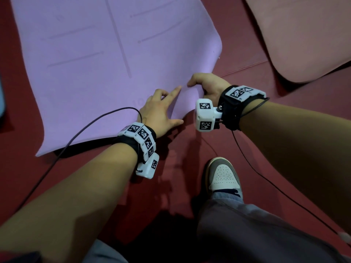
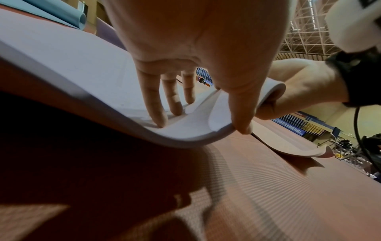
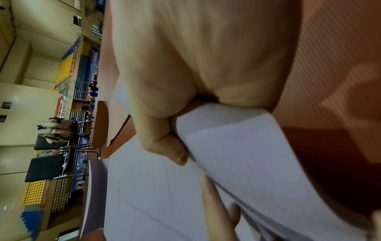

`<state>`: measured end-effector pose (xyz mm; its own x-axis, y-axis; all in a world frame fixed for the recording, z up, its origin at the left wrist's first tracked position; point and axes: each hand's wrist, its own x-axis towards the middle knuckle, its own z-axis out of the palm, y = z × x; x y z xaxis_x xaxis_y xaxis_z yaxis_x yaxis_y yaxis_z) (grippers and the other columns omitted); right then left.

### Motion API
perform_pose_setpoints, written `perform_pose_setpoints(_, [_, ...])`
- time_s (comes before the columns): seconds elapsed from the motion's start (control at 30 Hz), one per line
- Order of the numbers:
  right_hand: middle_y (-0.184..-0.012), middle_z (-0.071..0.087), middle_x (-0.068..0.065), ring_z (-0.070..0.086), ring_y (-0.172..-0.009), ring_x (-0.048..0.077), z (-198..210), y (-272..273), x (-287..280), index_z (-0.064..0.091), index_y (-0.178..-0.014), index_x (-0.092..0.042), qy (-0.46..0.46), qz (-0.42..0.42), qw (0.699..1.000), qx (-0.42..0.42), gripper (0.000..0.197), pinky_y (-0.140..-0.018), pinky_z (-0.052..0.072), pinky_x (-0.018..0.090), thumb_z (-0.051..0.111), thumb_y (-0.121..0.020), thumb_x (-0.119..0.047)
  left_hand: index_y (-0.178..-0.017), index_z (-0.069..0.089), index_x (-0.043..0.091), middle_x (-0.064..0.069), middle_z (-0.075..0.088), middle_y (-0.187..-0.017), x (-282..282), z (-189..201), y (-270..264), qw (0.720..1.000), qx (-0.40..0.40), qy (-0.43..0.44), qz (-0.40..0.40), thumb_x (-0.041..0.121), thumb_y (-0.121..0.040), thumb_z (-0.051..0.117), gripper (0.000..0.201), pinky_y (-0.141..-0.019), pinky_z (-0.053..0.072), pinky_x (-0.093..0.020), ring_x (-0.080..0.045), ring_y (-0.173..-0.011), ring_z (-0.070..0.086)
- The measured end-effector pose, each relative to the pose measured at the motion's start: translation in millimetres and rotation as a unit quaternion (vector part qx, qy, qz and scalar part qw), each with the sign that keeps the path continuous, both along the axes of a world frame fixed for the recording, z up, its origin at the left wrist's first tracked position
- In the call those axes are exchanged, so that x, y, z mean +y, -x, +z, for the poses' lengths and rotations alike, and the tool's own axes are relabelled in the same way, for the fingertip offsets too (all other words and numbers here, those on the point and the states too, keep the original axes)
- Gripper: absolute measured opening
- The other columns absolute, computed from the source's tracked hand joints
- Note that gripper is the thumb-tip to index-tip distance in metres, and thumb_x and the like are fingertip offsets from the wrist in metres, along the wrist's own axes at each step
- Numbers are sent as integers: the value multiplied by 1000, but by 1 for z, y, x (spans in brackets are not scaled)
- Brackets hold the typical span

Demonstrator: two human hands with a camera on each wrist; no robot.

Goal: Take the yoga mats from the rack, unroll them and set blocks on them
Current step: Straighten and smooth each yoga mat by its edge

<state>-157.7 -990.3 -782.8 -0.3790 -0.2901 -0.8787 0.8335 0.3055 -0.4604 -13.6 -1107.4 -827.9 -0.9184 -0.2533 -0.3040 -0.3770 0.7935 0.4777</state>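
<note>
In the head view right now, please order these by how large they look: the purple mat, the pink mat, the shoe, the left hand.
1. purple mat, cut off by the frame
2. pink mat, also cut off
3. and 4. shoe and left hand: they look alike, so I do not rank them.

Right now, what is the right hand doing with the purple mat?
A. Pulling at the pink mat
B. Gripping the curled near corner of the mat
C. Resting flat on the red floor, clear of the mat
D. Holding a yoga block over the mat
B: the right hand has its thumb and fingers curled round the upturned corner of the purple mat, while the left hand presses straight fingers on it beside.
</note>
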Motion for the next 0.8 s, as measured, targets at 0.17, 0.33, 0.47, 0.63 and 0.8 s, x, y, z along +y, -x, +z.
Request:
perform_pose_setpoints(0.17, [-111, 70, 22, 71, -93, 39, -6, -2, 17, 61, -120, -4, -46, -19, 998, 34, 54, -77, 55, 60, 78, -72, -21, -151, 28, 42, 4, 40, -136, 1, 1, 3, 1000, -20, -4, -2, 57, -74, 76, 92, -94, 47, -39, -23, -124, 42])
perform_pose_setpoints(0.33, [-108, 69, 12, 70, -90, 35, -33, -2, 39, 58, -122, -7, -170, 17, 972, 161, 84, -80, 58, 53, 83, -57, -54, -141, 48, 34, 1, 45, -134, 11, -5, -3, 999, -37, -24, 1, 47, -83, 71, 63, -101, 42, -45, -26, -124, 41])
perform_pose_setpoints(0.47, [-131, 57, 18, 60, -111, 39, -37, -1, 51, 41, -139, -5, -302, 158, 912, 226, 113, -97, 50, 51, 67, -54, -75, -132, 56, 39, 6, 41, -142, 24, -8, -8, 997, -80, 2, -12, 47, -90, 62, 43, -105, 33, -48, -24, -132, 35])
perform_pose_setpoints(0.63, [-151, 23, 13, 37, -130, 41, -34, -5, 70, 6, -155, -33, -385, 381, 744, 390, 91, -104, 38, 52, 65, -85, -44, -127, 61, 39, 10, 33, -154, 25, -7, -14, 992, -119, 15, -44, 42, -92, 59, 35, -112, 20, -63, -22, -141, 26])
perform_pose_setpoints(0.8, [-141, 35, 12, 37, -122, 40, -44, -8, 62, 51, -134, -26, -326, 504, 668, 440, 45, -99, 41, 47, 54, -90, -23, -132, 59, 38, 11, 20, -162, 20, -10, -19, 985, -150, 5, -83, 38, -92, 60, 40, -113, 10, -69, -20, -147, 15])
